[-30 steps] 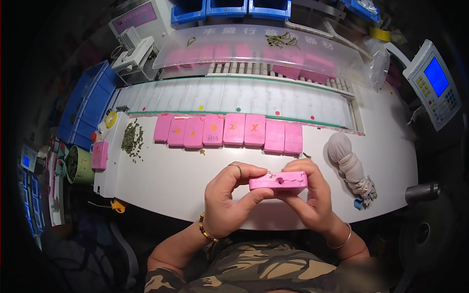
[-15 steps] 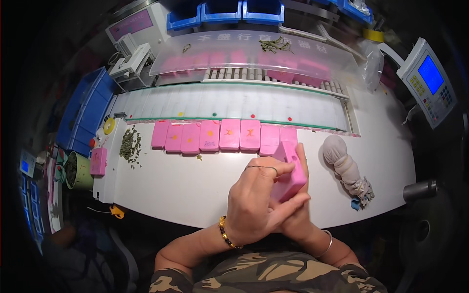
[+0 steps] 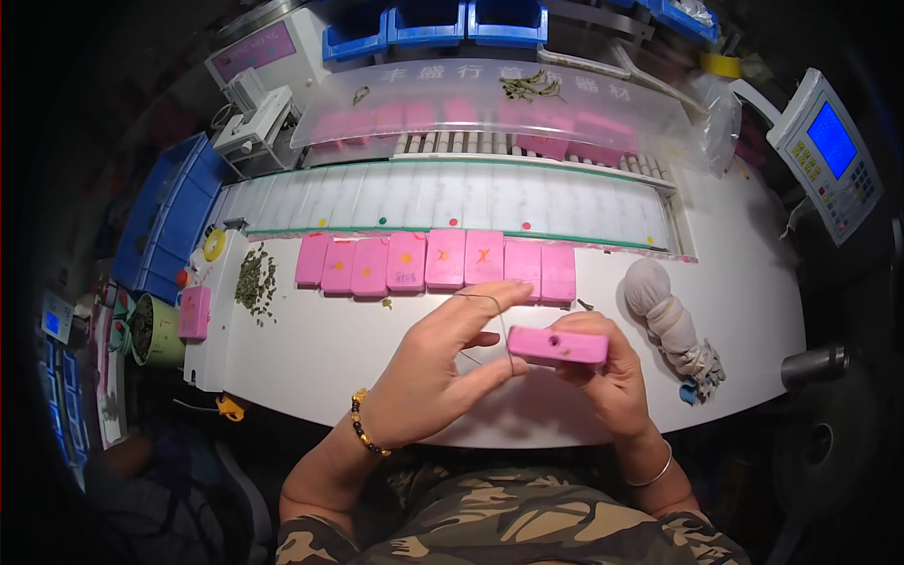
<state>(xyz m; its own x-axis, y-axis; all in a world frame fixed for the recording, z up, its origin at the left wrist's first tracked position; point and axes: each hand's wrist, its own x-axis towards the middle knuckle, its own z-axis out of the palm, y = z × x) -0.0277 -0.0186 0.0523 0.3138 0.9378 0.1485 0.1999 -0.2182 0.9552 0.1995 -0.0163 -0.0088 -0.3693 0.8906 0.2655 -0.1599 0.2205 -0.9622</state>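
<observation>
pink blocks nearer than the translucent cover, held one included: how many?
10: row of eight on the tabletop, held block in the right hand, far-left block beside the green container. More under the cover, too blurred to count.

The pink rectangular block (image 3: pixel 557 348) partly hides the fingers of the bare right hand (image 3: pixel 617 381). Beneath the translucent plastic sheet (image 3: pixel 328 87), other pink blocks (image 3: pixel 388 119) are blurred — their edges unclear. The lower edge crops the camouflage-patterned shirt (image 3: pixel 527 523); the upper, the blue plastic bins (image 3: pixel 428 26).
</observation>
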